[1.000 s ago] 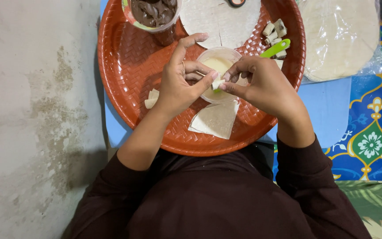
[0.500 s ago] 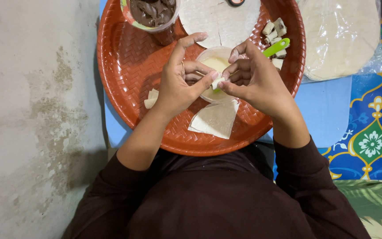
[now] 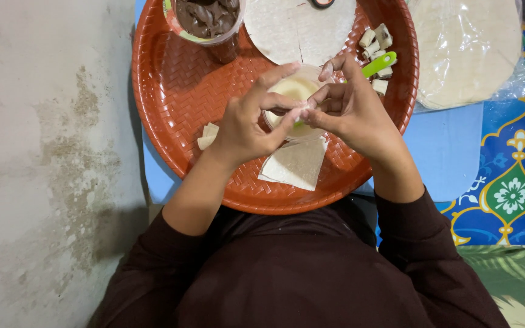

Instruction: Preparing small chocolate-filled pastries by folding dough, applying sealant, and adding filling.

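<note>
Pinching a small pale piece of dough (image 3: pixel 302 110) between thumbs and forefingers, a person works over a round orange woven tray (image 3: pixel 171 97). Seen from the head camera, the left hand (image 3: pixel 247 124) and right hand (image 3: pixel 350 112) meet fingertip to fingertip at the tray's middle, each grip clenched on the little piece from its own side, so it lies directly between them and neither hand is clearly nearer. How the piece is oriented cannot be told, since the fingers hide most of it. Just beneath the pinch sits a clear cup of pale yellow liquid (image 3: pixel 293 91), with a green handle (image 3: pixel 379 63) sticking out toward the upper right. A square wrapper sheet (image 3: pixel 296 165) lies flat on the tray just below the hands. Farther off stand a cup of chocolate spread (image 3: pixel 206 18), a round flat sheet (image 3: pixel 299 27) and several small rolled pieces (image 3: pixel 377 40).
</note>
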